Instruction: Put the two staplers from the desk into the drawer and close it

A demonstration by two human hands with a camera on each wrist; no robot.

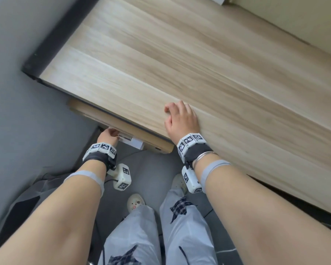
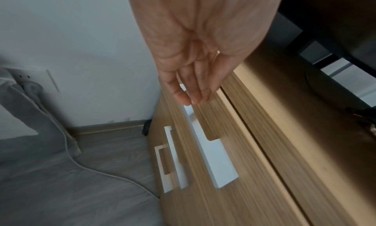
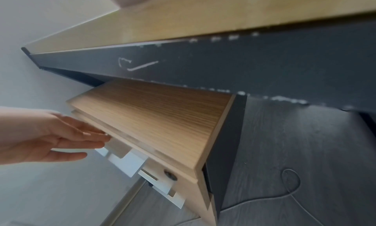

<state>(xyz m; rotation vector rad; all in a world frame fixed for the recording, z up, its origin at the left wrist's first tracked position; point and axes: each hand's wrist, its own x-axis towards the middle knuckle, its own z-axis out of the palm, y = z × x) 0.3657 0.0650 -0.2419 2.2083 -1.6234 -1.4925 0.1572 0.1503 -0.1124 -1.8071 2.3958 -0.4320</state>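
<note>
Closing: judged the step in hand; no stapler shows on the desk (image 1: 180,60), so both are presumably in the drawer, unseen
Desk: right hand (image 1: 182,119) rests on its top near the front edge, fingers curled loosely, holding nothing; keep it there as a brace
Drawer (image 3: 114,142): top one, right at the left hand's fingertips, looks nearly shut
Left hand (image 3: 50,139): fingers straight and together at the front; push squarely
Handle (image 2: 209,149): white, just beyond the fingertips; keep fingers out of the closing gap
</note>
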